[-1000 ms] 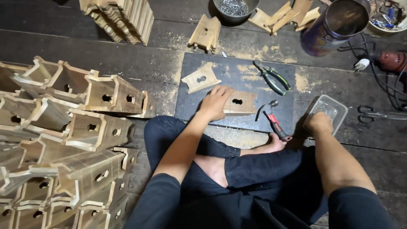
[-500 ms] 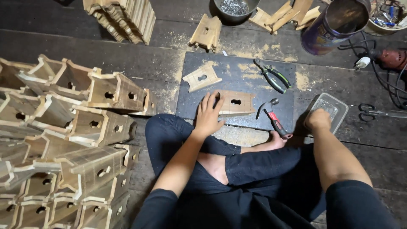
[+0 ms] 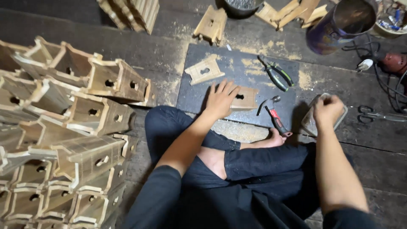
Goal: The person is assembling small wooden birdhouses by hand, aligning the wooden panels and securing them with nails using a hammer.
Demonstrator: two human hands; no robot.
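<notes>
My left hand [image 3: 221,99] lies flat with fingers spread on a small wooden panel with a slot [image 3: 245,98], which rests on a dark board [image 3: 250,78] in front of my crossed legs. My right hand [image 3: 327,110] is curled over a clear plastic container [image 3: 308,121] at the right and reaches into it; what the fingers hold is hidden. A red-handled hammer [image 3: 273,114] lies between the two hands. A second slotted wooden piece [image 3: 204,70] sits on the board above my left hand.
Stacked wooden box frames with holes [image 3: 63,127] fill the left side. Green-handled pliers [image 3: 276,73] lie on the board. A purple metal bucket [image 3: 339,25], scissors [image 3: 377,114], a power tool with cord [image 3: 392,63] and more wooden parts [image 3: 212,23] lie farther away.
My left hand has slid back slightly along the slotted panel toward me. My right hand stays at the plastic container.
</notes>
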